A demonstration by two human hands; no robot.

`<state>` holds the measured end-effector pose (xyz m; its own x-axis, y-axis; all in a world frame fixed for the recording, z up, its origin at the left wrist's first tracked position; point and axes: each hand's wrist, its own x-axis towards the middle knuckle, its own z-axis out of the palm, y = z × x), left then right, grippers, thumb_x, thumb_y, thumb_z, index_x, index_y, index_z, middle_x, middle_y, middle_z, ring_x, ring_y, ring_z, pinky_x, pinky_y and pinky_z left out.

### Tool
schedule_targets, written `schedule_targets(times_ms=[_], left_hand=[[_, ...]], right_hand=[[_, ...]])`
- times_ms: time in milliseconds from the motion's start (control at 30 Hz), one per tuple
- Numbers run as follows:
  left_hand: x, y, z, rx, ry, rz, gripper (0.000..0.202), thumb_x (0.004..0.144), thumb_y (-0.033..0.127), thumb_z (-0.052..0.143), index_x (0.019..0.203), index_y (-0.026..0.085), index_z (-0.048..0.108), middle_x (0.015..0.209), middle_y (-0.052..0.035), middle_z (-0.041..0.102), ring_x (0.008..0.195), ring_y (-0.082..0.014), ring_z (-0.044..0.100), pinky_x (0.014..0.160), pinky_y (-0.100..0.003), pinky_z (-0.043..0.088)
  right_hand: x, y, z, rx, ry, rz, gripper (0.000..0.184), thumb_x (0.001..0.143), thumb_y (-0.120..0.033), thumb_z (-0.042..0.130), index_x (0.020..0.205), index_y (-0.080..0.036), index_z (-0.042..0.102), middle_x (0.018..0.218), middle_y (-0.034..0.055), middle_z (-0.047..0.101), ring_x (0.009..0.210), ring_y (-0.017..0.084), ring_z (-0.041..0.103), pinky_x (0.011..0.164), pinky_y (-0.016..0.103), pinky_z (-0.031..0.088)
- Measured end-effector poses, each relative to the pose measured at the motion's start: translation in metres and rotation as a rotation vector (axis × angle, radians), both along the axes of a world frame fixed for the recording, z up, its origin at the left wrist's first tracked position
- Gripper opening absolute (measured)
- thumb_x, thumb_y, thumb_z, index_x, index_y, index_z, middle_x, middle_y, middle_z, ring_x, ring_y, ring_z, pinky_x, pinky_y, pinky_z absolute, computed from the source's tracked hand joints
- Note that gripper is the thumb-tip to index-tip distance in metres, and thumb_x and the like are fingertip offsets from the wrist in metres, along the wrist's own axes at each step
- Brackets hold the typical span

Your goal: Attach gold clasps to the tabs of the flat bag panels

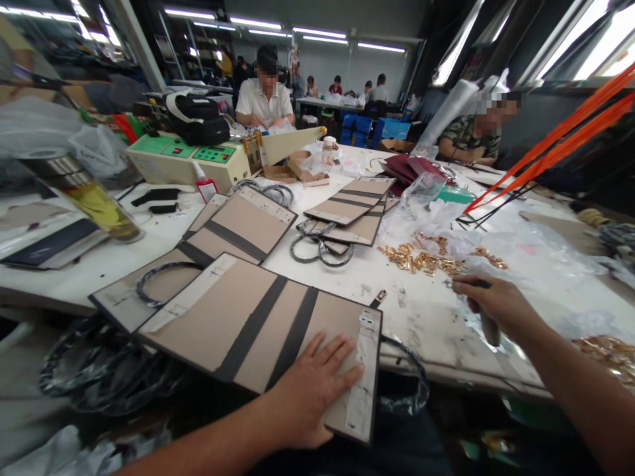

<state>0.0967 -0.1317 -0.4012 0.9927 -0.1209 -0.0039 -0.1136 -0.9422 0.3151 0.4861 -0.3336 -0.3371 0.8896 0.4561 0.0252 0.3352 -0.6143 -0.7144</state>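
Note:
My left hand (322, 383) lies flat, fingers spread, on the right part of an opened beige bag panel (258, 307) with dark edging and two dark bands. A small metal piece (366, 321) sits on the pale strip beside my fingertips. Over the table, right of the panel, my right hand (489, 297) is closed around a slim dark object (481, 283), apparently a tool; its exact kind is unclear. Just beyond that hand lies a loose pile of small gold metal fittings (421, 259). A dark tab with a gold fitting (379, 299) sticks out by the panel's upper right edge.
More beige panels (248, 221) and plastic-wrapped looped handles (322, 251) lie behind. At left stand a drink bottle (94, 198), a red-and-white glue bottle (204, 183) and a green-topped machine (193, 158). Orange straps (560, 132) hang at right. Two co-workers sit across the table.

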Motion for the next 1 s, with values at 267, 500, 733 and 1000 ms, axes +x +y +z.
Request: schedule_targets(times_ms=[267,500,733,1000], left_hand=[[-0.001,-0.003,0.01,0.006,-0.019,-0.025,0.098,0.079,0.048,0.077,0.162,0.023,0.032,0.173,-0.023,0.022,0.162,-0.04,0.018,0.13,-0.061,0.003],[-0.002,-0.002,0.014,0.031,-0.031,-0.039,0.095,0.078,0.044,0.078,0.16,0.023,0.034,0.173,-0.0249,0.021,0.161,-0.0415,0.02,0.13,-0.063,0.005],[-0.004,-0.001,0.011,0.029,-0.049,-0.067,0.098,0.077,0.047,0.08,0.16,0.022,0.034,0.173,-0.0252,0.019,0.161,-0.0416,0.018,0.13,-0.063,0.006],[-0.003,0.0,0.012,0.059,-0.036,-0.068,0.094,0.081,0.049,0.077,0.161,0.022,0.035,0.172,-0.0238,0.025,0.161,-0.0414,0.019,0.129,-0.064,0.006]], right_hand=[[-0.171,0.033,-0.002,-0.134,0.477,0.449,0.036,0.082,-0.052,0.071,0.097,-0.02,0.079,0.06,-0.0027,0.062,0.053,0.014,0.052,0.053,0.027,0.039],[-0.175,0.06,-0.002,-0.321,0.239,0.803,0.022,0.088,-0.031,0.06,0.094,-0.022,0.079,0.09,0.0023,0.078,0.083,0.021,0.067,0.077,0.03,0.046],[-0.17,0.087,-0.002,-0.512,-0.031,1.024,0.025,0.084,-0.018,0.06,0.095,-0.024,0.082,0.096,0.0055,0.081,0.086,0.022,0.07,0.08,0.03,0.048],[-0.167,0.104,0.007,-0.61,-0.087,1.179,0.022,0.084,-0.017,0.063,0.094,-0.025,0.081,0.096,0.0049,0.081,0.09,0.023,0.073,0.079,0.029,0.048]])
